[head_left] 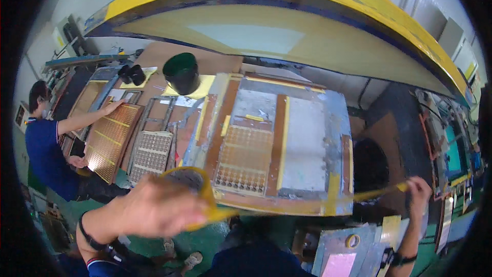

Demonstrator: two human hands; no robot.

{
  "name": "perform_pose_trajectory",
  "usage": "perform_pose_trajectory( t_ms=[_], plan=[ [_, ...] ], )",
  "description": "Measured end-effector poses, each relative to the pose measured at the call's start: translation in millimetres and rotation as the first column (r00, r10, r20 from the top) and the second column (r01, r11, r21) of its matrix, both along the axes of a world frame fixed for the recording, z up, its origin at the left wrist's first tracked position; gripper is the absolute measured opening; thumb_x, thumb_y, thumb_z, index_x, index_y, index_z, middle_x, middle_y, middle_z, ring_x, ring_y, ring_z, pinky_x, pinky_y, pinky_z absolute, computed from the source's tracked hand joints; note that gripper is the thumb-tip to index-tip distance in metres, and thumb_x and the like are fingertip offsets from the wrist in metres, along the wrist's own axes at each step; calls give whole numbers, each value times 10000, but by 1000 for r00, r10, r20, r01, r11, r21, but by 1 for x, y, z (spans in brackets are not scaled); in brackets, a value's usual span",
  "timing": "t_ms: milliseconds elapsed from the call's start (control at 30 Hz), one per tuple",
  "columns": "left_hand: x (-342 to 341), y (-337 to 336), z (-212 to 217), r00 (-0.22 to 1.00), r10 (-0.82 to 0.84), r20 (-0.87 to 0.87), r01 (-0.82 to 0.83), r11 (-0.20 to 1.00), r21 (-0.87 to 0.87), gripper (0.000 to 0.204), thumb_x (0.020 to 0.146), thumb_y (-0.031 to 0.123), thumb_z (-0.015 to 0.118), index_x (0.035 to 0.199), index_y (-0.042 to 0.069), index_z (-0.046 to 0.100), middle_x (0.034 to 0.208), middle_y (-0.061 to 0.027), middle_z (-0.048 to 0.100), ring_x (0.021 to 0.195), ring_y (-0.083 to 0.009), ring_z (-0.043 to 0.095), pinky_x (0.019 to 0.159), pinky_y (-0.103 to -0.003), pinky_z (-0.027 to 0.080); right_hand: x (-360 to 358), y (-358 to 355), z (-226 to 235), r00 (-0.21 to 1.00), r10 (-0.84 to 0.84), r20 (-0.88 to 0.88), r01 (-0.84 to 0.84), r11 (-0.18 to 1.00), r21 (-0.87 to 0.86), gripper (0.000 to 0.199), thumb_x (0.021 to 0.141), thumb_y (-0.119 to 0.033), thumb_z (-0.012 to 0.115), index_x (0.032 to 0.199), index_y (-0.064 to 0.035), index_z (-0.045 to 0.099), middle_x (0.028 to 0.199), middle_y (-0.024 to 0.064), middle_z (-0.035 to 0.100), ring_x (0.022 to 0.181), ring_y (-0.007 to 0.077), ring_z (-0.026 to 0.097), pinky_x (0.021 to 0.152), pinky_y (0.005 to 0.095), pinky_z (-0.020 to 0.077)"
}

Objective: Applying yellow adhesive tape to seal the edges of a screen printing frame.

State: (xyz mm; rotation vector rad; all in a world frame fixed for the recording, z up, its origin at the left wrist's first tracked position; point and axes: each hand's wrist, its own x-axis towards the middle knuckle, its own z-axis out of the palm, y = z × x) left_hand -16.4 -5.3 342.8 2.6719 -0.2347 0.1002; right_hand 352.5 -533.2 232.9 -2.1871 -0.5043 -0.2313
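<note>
Head view: the left hand [159, 206] grips a yellow tape roll [206, 192], while the right hand [419, 190] pinches the free end of the strip [302, 207], drawn out along the near edge of the table [335, 123]. Keeping the strip taut, level and untwisted, with little skin on its sticky face, should help it lie without wrinkles. The tape looks thin and slightly see-through, the roll a broad hoop. Beyond, a flat sheet [245, 155] patterned with rows of small round shapes lies beside a straight brown bar [278, 141]; the table's pale surface looks scuffed.
</note>
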Motion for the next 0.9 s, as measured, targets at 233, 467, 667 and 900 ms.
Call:
perform_pose_trajectory(
  t_ms=[233, 467, 667, 900],
  plan=[
    [-38, -72, 81, 743, -432, 511, 241, 885, 397, 151, 778, 199, 628, 752, 50, 635, 607, -103, 622, 529, -207, 626, 468, -312, 452, 10, -125, -30, 917, -391, 84, 308, 825, 474, 262, 1013, -195, 576, 1227, -50, 623, 1146, 80, 656, 1018, 145, 628, 887, 269, 503],
    [-31, -94, 33, 616, 272, 739, -606, 763, 225, 138, 784, 170, 633, 791, 35, 659, 650, -83, 638, 513, -170, 621, 450, -279, 447, 52, -106, -32, 889, -334, 312, 137, 845, 517, 245, 988, -98, 570, 1222, -44, 618, 1038, 34, 638, 886, 122, 612, 759, 256, 511],
    [4, 42, -56, 919, 110, 379, -256, 897, 361, 178, 797, 127, 674, 914, 68, 554, 797, -130, 571, 704, -339, 608, 586, -485, 480, 66, -47, -63, 981, -95, 168, -22, 808, 589, 273, 979, -72, 570, 1247, -37, 608, 1035, 40, 640, 885, 122, 614, 767, 253, 513],
    [-27, 128, -348, 890, 452, 64, -452, 852, 265, 223, 800, 106, 658, 986, 76, 538, 874, -149, 656, 874, -365, 653, 778, -475, 511, 79, 95, -33, 987, 156, 50, -159, 848, 505, 306, 917, 18, 602, 1217, -38, 603, 965, 35, 628, 804, 88, 597, 694, 228, 507]
  ],
)
